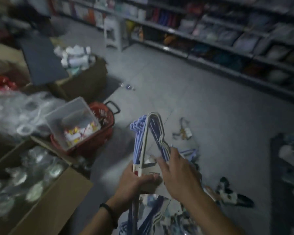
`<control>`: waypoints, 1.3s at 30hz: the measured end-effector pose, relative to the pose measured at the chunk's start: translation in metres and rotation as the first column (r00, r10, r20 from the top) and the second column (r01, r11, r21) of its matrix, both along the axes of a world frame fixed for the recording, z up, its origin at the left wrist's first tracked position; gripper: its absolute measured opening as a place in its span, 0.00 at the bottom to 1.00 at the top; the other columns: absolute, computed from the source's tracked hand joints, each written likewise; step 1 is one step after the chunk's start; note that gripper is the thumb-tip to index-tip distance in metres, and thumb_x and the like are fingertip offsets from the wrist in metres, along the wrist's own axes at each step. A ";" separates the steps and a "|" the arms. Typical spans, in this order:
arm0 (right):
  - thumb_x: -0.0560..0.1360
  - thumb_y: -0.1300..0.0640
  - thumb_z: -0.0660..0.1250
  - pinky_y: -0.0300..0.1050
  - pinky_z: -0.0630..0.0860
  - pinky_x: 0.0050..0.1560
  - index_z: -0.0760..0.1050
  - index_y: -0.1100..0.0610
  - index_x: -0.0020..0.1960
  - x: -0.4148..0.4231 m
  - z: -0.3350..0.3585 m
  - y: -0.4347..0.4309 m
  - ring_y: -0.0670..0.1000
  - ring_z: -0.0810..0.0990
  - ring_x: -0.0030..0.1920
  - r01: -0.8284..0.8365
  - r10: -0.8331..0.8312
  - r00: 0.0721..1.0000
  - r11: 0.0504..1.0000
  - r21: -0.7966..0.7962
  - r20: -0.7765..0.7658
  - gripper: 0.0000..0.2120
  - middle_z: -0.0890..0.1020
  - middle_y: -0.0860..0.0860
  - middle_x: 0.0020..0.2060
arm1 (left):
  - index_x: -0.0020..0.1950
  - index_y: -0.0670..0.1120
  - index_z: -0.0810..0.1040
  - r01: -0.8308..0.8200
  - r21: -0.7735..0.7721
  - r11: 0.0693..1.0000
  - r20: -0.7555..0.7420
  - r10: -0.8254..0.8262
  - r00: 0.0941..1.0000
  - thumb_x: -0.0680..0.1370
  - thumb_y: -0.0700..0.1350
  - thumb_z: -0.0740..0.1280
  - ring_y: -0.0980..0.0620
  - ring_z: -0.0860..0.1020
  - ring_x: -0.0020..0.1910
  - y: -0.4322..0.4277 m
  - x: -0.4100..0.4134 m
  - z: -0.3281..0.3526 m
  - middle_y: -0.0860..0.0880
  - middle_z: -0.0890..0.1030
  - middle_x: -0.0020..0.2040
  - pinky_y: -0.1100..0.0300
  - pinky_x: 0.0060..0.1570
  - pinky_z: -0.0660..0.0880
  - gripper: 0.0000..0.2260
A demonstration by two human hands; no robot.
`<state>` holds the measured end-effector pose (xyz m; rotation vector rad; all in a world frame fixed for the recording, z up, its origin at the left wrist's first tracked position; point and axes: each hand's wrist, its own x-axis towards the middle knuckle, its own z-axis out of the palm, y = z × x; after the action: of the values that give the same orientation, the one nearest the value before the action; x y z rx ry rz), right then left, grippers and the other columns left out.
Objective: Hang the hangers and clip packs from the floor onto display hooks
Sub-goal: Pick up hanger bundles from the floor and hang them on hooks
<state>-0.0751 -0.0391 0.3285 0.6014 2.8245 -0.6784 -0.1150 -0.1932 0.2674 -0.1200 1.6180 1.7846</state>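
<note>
Both hands meet at a hanger bundle (147, 146): left hand (134, 181) clamped on it, right hand (178, 173) spread against it; bare floor (202, 99) ahead.

Bundle of blue and white hangers (148, 138), upright, hooks on top; more hangers (187, 152) lying on floor behind.

Bundle of blue and white hangers (148, 141), held upright in the left hand's (134, 182) grip; right hand (178, 173) rests against it. Red basket (107, 119) lies left of the bundle, shop shelves (227, 48) beyond.
</note>
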 end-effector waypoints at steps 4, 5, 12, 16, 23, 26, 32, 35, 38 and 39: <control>0.86 0.44 0.54 0.42 0.67 0.40 0.68 0.51 0.64 0.028 0.122 0.034 0.55 0.81 0.49 0.239 -0.231 0.946 0.971 0.009 -0.227 0.13 0.83 0.54 0.55 | 0.63 0.39 0.79 0.205 0.036 0.978 -0.180 -0.196 0.964 0.69 0.38 0.83 0.35 0.87 0.49 0.041 0.011 0.126 0.37 0.87 0.51 0.43 0.47 0.85 0.25; 0.86 0.45 0.55 0.44 0.67 0.38 0.69 0.51 0.62 0.040 0.148 0.044 0.55 0.81 0.46 0.310 -0.286 0.914 0.950 0.041 -0.286 0.12 0.83 0.55 0.51 | 0.64 0.41 0.78 0.251 0.058 0.966 -0.219 -0.233 0.948 0.71 0.44 0.82 0.36 0.87 0.49 0.053 0.015 0.155 0.38 0.87 0.51 0.44 0.46 0.85 0.25; 0.87 0.47 0.54 0.48 0.71 0.40 0.68 0.51 0.51 0.175 0.292 0.092 0.58 0.81 0.44 0.670 -0.544 0.676 0.734 0.108 -0.497 0.11 0.81 0.54 0.41 | 0.53 0.48 0.78 0.513 0.035 0.857 -0.517 -0.424 0.743 0.82 0.67 0.61 0.36 0.85 0.46 0.139 0.075 0.298 0.39 0.85 0.46 0.36 0.49 0.83 0.23; 0.87 0.47 0.55 0.46 0.70 0.40 0.70 0.53 0.50 0.280 0.348 0.093 0.56 0.80 0.42 0.796 -0.606 0.549 0.588 0.141 -0.575 0.13 0.78 0.51 0.39 | 0.47 0.49 0.77 0.581 -0.066 0.811 -0.739 -0.431 0.518 0.82 0.56 0.68 0.47 0.81 0.35 0.177 0.138 0.349 0.48 0.82 0.36 0.44 0.42 0.81 0.11; 0.84 0.38 0.54 0.51 0.79 0.36 0.73 0.51 0.46 0.463 0.406 0.046 0.51 0.79 0.32 0.943 -0.668 0.331 0.249 0.219 -0.666 0.20 0.81 0.52 0.36 | 0.35 0.48 0.70 0.753 -0.231 0.616 -0.877 -0.467 0.112 0.83 0.52 0.63 0.55 0.71 0.25 0.200 0.296 0.417 0.50 0.73 0.27 0.59 0.28 0.65 0.17; 0.85 0.40 0.55 0.52 0.81 0.37 0.76 0.51 0.48 0.545 0.424 0.019 0.51 0.81 0.33 0.976 -0.665 0.215 0.116 0.186 -0.715 0.19 0.82 0.51 0.37 | 0.33 0.49 0.69 0.771 -0.272 0.575 -0.916 -0.401 -0.024 0.83 0.52 0.64 0.54 0.70 0.25 0.201 0.373 0.444 0.50 0.71 0.26 0.58 0.26 0.65 0.19; 0.84 0.41 0.51 0.51 0.78 0.34 0.67 0.46 0.64 0.692 0.450 -0.047 0.56 0.82 0.38 0.954 -0.675 0.143 -0.101 0.283 -0.724 0.14 0.82 0.52 0.44 | 0.39 0.48 0.71 0.832 -0.357 0.425 -0.928 -0.265 -0.264 0.83 0.50 0.66 0.57 0.72 0.27 0.185 0.546 0.494 0.51 0.74 0.32 0.67 0.22 0.65 0.14; 0.86 0.45 0.52 0.49 0.78 0.34 0.71 0.46 0.65 0.757 0.457 -0.081 0.52 0.77 0.34 0.909 -0.707 0.147 -0.181 0.377 -0.692 0.13 0.82 0.50 0.42 | 0.46 0.49 0.79 0.855 -0.353 0.379 -0.936 -0.149 -0.320 0.82 0.57 0.67 0.56 0.78 0.31 0.181 0.627 0.502 0.52 0.80 0.35 0.70 0.28 0.68 0.13; 0.86 0.45 0.52 0.45 0.71 0.30 0.70 0.47 0.63 0.810 0.461 -0.106 0.50 0.72 0.31 0.889 -0.722 0.065 -0.272 0.369 -0.689 0.12 0.80 0.49 0.39 | 0.53 0.51 0.82 0.863 -0.322 0.390 -0.944 -0.065 -0.323 0.81 0.62 0.66 0.49 0.83 0.41 0.187 0.687 0.501 0.49 0.85 0.42 0.58 0.37 0.76 0.15; 0.86 0.45 0.52 0.46 0.74 0.31 0.70 0.48 0.62 0.830 0.460 -0.112 0.51 0.74 0.31 0.876 -0.711 0.044 -0.310 0.369 -0.702 0.12 0.80 0.49 0.40 | 0.51 0.51 0.82 0.862 -0.323 0.391 -0.941 -0.031 -0.338 0.81 0.63 0.65 0.49 0.83 0.40 0.189 0.708 0.501 0.50 0.84 0.41 0.58 0.35 0.75 0.16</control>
<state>0.7548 -0.1508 0.7883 3.0323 2.0073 0.7675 0.5927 -0.0045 0.7686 2.5188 1.0641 1.1854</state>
